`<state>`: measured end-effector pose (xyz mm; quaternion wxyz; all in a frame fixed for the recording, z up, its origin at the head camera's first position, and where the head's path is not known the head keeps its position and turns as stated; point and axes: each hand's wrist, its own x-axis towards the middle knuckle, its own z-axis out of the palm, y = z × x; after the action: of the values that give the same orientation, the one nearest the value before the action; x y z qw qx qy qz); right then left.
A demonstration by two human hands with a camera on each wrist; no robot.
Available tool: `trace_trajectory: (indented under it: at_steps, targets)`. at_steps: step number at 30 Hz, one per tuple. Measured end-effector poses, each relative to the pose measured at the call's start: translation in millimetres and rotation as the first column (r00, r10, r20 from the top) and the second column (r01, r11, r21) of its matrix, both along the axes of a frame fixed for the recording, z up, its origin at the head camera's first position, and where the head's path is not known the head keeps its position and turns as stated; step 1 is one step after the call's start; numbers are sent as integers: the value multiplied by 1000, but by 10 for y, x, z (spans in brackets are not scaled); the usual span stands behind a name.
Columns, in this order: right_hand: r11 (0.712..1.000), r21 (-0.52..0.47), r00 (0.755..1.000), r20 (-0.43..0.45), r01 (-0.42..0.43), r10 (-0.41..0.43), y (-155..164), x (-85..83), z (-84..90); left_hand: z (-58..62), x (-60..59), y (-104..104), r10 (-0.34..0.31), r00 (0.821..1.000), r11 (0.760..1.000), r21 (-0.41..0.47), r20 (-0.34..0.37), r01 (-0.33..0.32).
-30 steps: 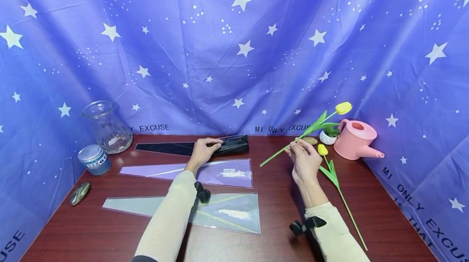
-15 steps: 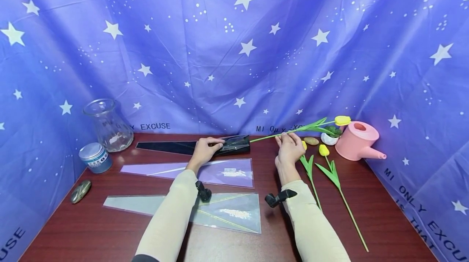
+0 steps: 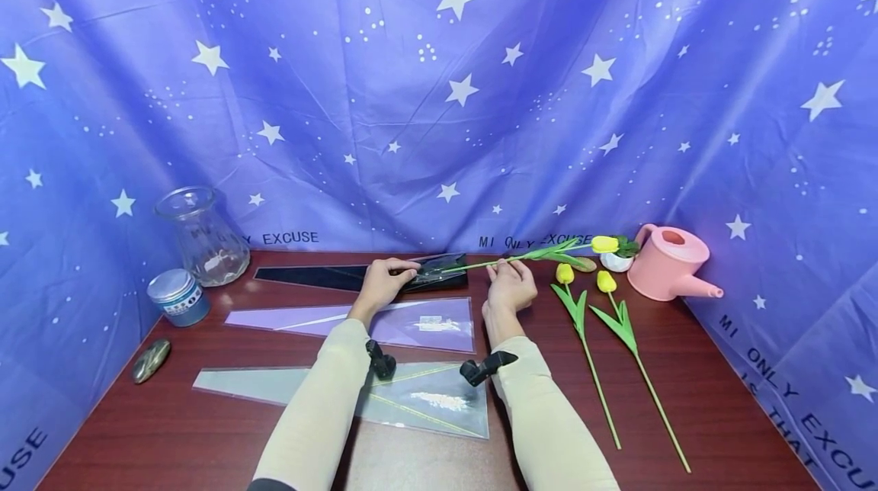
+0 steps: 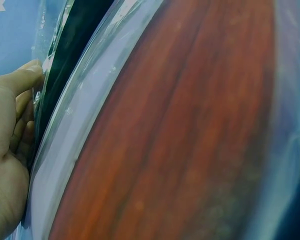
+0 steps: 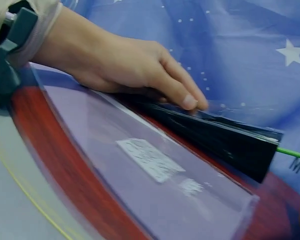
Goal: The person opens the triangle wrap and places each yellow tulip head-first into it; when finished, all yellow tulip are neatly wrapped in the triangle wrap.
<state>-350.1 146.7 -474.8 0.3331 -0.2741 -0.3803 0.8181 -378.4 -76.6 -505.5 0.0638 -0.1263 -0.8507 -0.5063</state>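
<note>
While the right hand pinches the green stem of a yellow tulip between curled fingertips, the flower lies almost level just above the counter, its stem tip reaching the wide mouth of the black sleeve to the left of that grip and its yellow head out to the right, near the small potted plant. On the black sleeve rests the left hand, fingers bent over its upper edge near the mouth, thumb side toward the opening; the right wrist view shows those fingers pressing down on the sleeve's top layer, with the green stem tip just at the mouth, though whether it is already inside I cannot tell. Nearer than the left grip lie a lilac sleeve and then a clear sleeve, each flat on the counter. Right of the right grip two more yellow tulips lie side by side, heads toward the backdrop. Beyond them stands a pink watering can. Far left of the left grip are a glass vase, a blue tin and a stone.
</note>
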Motion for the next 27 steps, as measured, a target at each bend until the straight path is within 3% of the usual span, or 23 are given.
trace_trajectory:
  at_steps: [10,18,23,27]
  targets:
    - [999,-22,998,45,35,-34,-240,58,-46,12,24,-2,2,1000,1000,-6,-16,-3]
    - [1000,15,998,58,-1,0,-318,72,-66,34,32,7,-14,1000,1000,1,-20,14]
    - [995,101,994,105,-6,-4,-359,81,-93,32,33,7,-5,1000,1000,3,-19,5]
    - [966,257,985,170,-21,-24,-389,94,-113,33,36,13,-8,999,1000,4,-31,9]
